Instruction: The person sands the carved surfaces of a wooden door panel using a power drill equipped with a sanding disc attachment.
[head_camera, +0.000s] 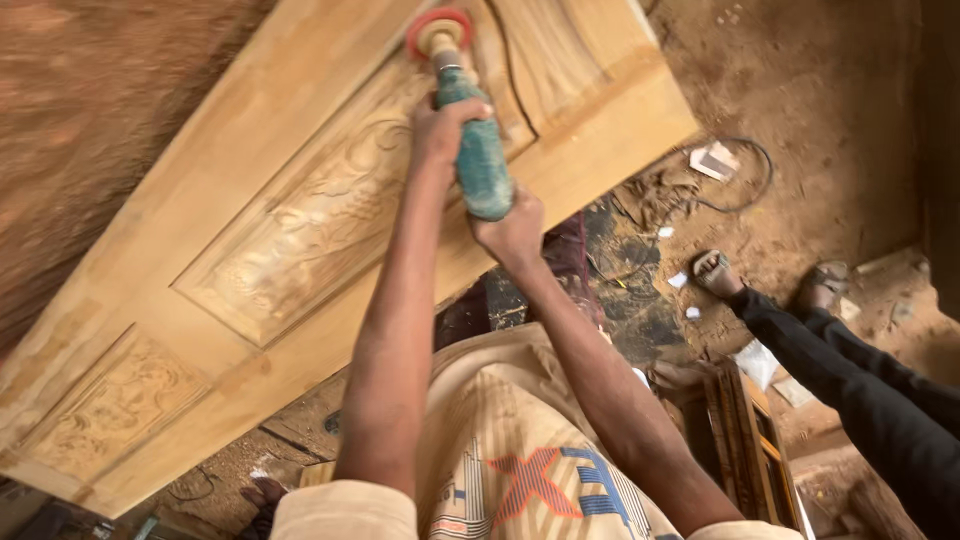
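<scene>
A carved wooden door (300, 220) lies flat. The left hand (440, 125) is wrapped round the green sander (475, 150) near its red disc (438, 30), which rests on the door; the right hand (515, 225) clasps its rear end. Another person's legs (850, 370) stretch out at right.

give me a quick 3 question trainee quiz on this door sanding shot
1. True or false: both hands grip the green power sander.
2. Which hand is nearer the red sanding disc? A) left hand B) right hand C) neither holds the tool
3. Fill in: the disc rests on the carved wooden ____.

Key: 1 true. 2 A: the left hand holds the body near the head, the right hand holds the rear end. 3 door. Another person's legs in dark trousers stretch over the dirt floor to the right, clear of the tool.
</scene>
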